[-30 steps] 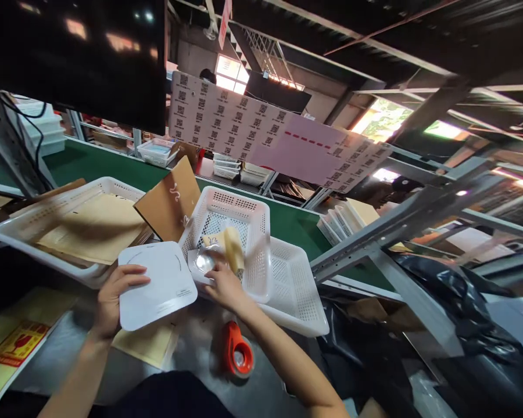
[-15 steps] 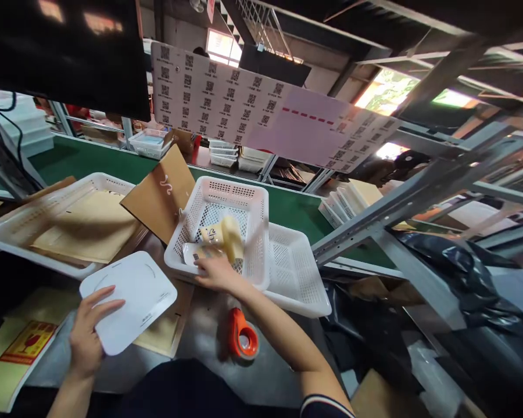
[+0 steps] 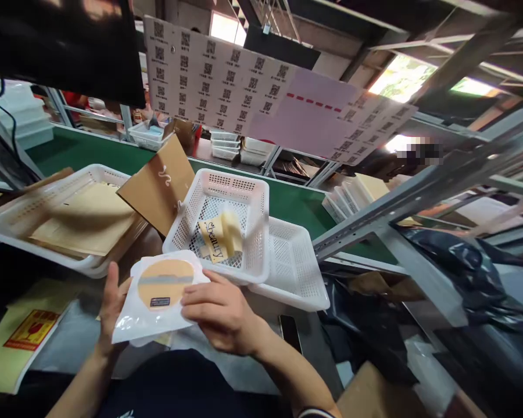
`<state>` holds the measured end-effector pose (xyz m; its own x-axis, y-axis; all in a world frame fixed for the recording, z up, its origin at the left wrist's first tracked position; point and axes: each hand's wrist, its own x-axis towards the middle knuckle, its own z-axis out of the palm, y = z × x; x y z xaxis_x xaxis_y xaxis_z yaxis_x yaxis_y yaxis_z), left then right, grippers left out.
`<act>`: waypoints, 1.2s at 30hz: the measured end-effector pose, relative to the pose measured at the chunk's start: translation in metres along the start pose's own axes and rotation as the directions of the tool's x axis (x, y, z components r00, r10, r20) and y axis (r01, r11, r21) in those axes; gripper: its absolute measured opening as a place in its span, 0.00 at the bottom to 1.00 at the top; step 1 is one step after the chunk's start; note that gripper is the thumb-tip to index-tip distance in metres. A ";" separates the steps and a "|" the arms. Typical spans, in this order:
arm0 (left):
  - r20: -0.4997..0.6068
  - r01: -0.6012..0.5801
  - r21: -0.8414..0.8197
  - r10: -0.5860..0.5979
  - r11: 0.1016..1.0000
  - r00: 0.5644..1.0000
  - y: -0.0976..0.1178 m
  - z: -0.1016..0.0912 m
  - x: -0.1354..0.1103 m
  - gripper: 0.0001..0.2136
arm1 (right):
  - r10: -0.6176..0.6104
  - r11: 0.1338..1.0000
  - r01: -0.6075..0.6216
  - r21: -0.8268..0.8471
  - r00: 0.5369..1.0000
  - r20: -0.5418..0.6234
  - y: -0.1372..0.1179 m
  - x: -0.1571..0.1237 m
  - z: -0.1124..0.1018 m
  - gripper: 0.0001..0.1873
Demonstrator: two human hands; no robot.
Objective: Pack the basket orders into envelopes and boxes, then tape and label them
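A white plastic packet (image 3: 131,325) with a tan round panel and a small dark label is held over the front of the bench. My right hand (image 3: 226,313) grips its right side, fingers across the front. My left hand (image 3: 111,310) is at its left edge, thumb up and fingers partly hidden behind. A white rounded edge shows behind the packet, seemingly the white rounded-square sheet, mostly covered. Beyond my hands, a white perforated basket (image 3: 260,232) holds a cream wrapped item (image 3: 220,238) printed "beauty".
Another white basket (image 3: 303,273) sits under its right side. At left, a white tray (image 3: 9,229) holds brown envelopes (image 3: 87,220). A cardboard sheet (image 3: 161,186) leans between them. A phone (image 3: 290,334) lies by my right forearm. A metal post (image 3: 375,215) slants at right.
My right hand has come out of the basket toward me with the white packet. It has met my left hand, and the packet now covers most of the white sheet.
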<state>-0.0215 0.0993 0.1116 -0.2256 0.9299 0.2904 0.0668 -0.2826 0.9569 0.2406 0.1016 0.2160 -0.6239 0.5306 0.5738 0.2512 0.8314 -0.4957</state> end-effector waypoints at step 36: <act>0.815 -0.510 0.500 -0.183 0.700 0.549 0.046 0.141 0.143 0.20 | 0.912 0.384 -0.360 0.850 0.006 -0.410 -0.015 -0.192 0.071 0.28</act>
<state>0.0862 0.2521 0.1970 0.6563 0.7543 -0.0139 0.6481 -0.5543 0.5223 0.3044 -0.0245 0.0673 0.5289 0.8290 -0.1817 -0.3082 -0.0118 -0.9512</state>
